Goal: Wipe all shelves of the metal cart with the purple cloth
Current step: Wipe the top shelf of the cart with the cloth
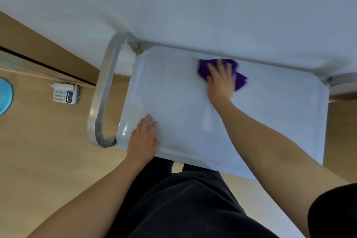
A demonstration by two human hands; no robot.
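Note:
The metal cart's top shelf (173, 91) fills the middle of the head view, pale and glossy, with a raised rim. A crumpled purple cloth (240, 81) lies near the shelf's far edge. My right hand (220, 81) presses flat on the cloth with fingers spread and straight. My left hand (144, 137) rests flat on the shelf's near left corner, fingers straight. The cart's lower shelves are hidden under the top one.
The cart's looped metal handle (102, 91) sticks out on the left. A white wall (173, 6) stands right behind the cart. On the wooden floor lie a white desk phone (65, 93) and a blue round object (4, 95) at the left edge.

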